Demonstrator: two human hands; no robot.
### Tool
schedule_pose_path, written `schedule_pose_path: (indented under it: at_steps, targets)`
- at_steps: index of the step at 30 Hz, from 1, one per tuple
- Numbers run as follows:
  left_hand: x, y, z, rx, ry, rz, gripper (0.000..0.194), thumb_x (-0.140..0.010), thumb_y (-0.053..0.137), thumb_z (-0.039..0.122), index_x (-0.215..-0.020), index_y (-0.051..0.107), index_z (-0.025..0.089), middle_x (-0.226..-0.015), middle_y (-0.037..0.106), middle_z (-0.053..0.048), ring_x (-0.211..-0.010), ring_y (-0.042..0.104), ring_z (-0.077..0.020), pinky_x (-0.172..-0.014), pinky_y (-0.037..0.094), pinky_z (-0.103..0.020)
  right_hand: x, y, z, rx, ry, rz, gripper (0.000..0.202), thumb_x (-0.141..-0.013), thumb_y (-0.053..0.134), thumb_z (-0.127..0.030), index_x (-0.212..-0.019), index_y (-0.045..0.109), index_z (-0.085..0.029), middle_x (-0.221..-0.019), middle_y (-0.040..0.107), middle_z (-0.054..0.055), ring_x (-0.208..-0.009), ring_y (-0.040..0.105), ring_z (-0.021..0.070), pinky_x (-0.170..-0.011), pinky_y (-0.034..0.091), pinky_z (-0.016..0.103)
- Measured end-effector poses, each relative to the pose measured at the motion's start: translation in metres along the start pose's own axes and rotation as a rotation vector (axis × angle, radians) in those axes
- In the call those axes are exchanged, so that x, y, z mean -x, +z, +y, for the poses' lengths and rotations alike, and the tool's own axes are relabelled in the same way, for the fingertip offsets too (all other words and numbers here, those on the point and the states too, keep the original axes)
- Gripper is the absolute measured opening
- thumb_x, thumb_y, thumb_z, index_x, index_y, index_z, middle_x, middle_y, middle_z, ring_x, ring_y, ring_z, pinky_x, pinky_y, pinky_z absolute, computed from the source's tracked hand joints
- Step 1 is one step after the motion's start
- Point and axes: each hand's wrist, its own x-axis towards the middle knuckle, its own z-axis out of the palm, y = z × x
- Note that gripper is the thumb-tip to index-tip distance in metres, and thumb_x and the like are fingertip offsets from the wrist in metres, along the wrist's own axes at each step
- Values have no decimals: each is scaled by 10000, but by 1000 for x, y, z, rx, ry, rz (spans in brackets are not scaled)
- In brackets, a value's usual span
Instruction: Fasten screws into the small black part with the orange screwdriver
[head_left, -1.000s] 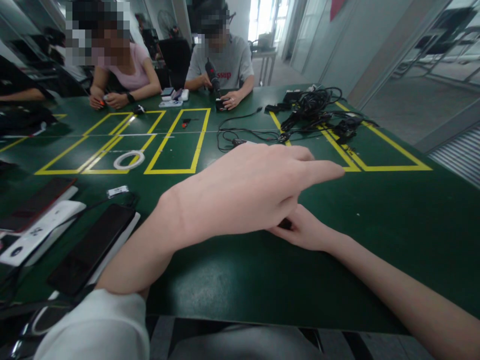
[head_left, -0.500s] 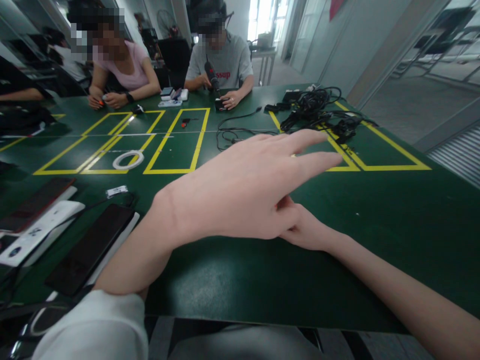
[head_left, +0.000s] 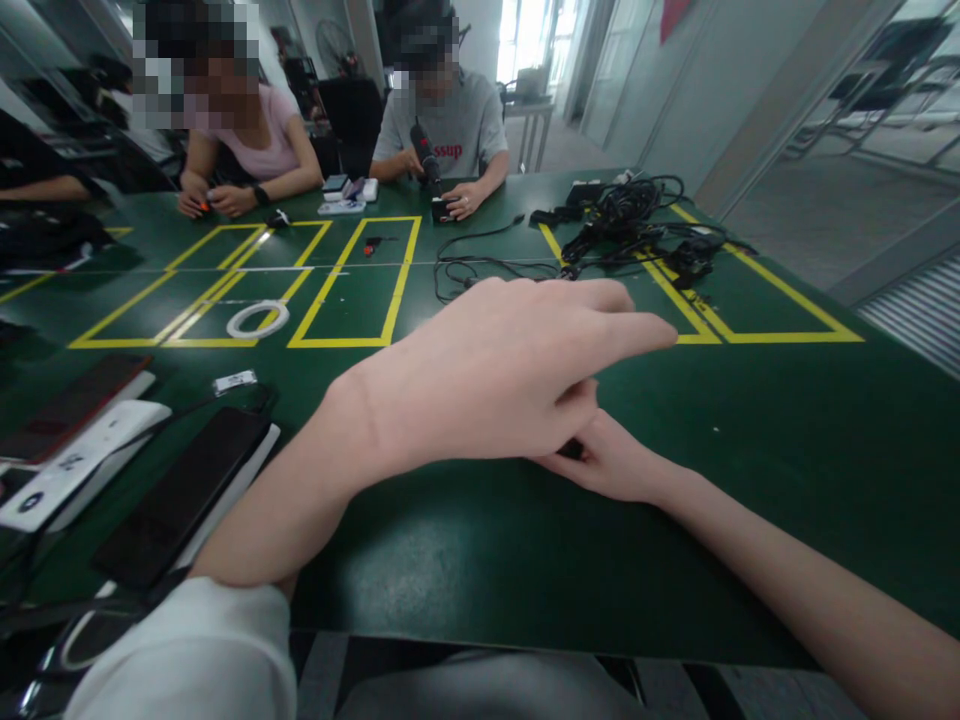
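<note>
My left hand (head_left: 487, 375) is held above the green table (head_left: 810, 440), palm down, covering much of my right hand. Its index finger points right, and the other visible fingers are bent together. Partly behind and below it is my right hand (head_left: 619, 460), coming in from the right. The two hands meet near the thumb of my right hand. Whatever lies between them, if anything, is hidden by my left hand. A thin black cable (head_left: 480, 262) and a tangle of black cables (head_left: 630, 205) lie beyond the hands.
Phones, one of them black (head_left: 187, 490), and a white power bank (head_left: 82, 455) lie at the left. A white tape roll (head_left: 257, 319) sits among yellow tape outlines (head_left: 341, 343). Across the table, a person in grey (head_left: 476, 110) holds a power tool (head_left: 425, 155); another person sits beside.
My left hand has turned slightly and its fingers have drawn closer together. Its far fingers are lower and less spread. My right hand has barely moved.
</note>
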Motion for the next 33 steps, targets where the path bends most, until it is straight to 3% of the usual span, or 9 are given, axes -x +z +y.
schedule_pose_path:
  at_steps: [3,6,9,13,15,17,22,28,33]
  targets:
    - [0,0,0,74,60,-12,580,-929,465,111,-1456,568,332,-1527,566,-31,-1286,648,-225,-927,583,-303,1,0,0,-5,-16,13,200,-1003,591,-393,-985,658,-205,-867,712,57,-666,641,192,-615,512,300]
    - [-1,0,1,83,33,-27,537,-967,416,120,-1445,570,311,-1388,670,-33,-1239,673,-220,-953,576,-322,2,1,0,-2,-24,11,193,-995,605,-361,-1096,664,-208,-903,734,60,-678,655,194,-628,526,303]
    - [-2,0,1,75,-7,-33,473,-976,456,158,-1413,599,271,-1317,709,-56,-1209,691,-254,-981,581,-381,2,0,-2,8,5,-1,180,-978,627,-346,-1080,674,-206,-860,731,53,-639,639,193,-610,529,308]
    - [-1,1,2,82,17,2,523,-934,507,111,-1417,600,287,-1616,479,-62,-1328,633,-276,-1002,586,-377,1,-2,-4,-23,28,-18,159,-973,631,-348,-1032,673,-206,-922,751,76,-683,668,213,-626,552,324]
    - [-1,1,2,76,20,-2,530,-937,470,71,-1399,605,293,-1690,369,-45,-1341,628,-254,-972,591,-341,1,-2,-4,-27,22,-24,158,-972,628,-335,-1058,673,-209,-947,757,77,-666,660,202,-607,541,314]
    - [-1,1,2,66,32,-5,509,-963,423,53,-1383,611,271,-1701,347,-57,-1364,612,-244,-972,584,-341,1,-1,-3,-6,18,-24,153,-968,628,-318,-1068,674,-211,-914,753,65,-629,639,186,-580,514,296]
    - [-3,0,2,45,16,-12,406,-1010,488,142,-1391,613,210,-1437,649,-86,-1264,667,-268,-979,576,-407,2,0,-1,43,19,-17,123,-955,652,-323,-973,665,-202,-775,704,40,-622,625,188,-566,489,285]
    - [-1,-1,1,58,27,-28,484,-942,486,123,-1386,621,259,-1427,639,-72,-1225,676,-248,-947,569,-351,1,-1,-3,-5,23,-21,145,-975,631,-357,-1005,667,-220,-869,729,58,-645,633,202,-605,528,320]
    - [-2,-1,-1,-7,-21,-35,387,-978,485,190,-1323,647,258,-1109,755,-42,-1055,728,-240,-870,554,-334,2,1,0,18,-9,-14,140,-984,619,-330,-1026,644,-199,-808,699,36,-593,588,167,-543,452,274]
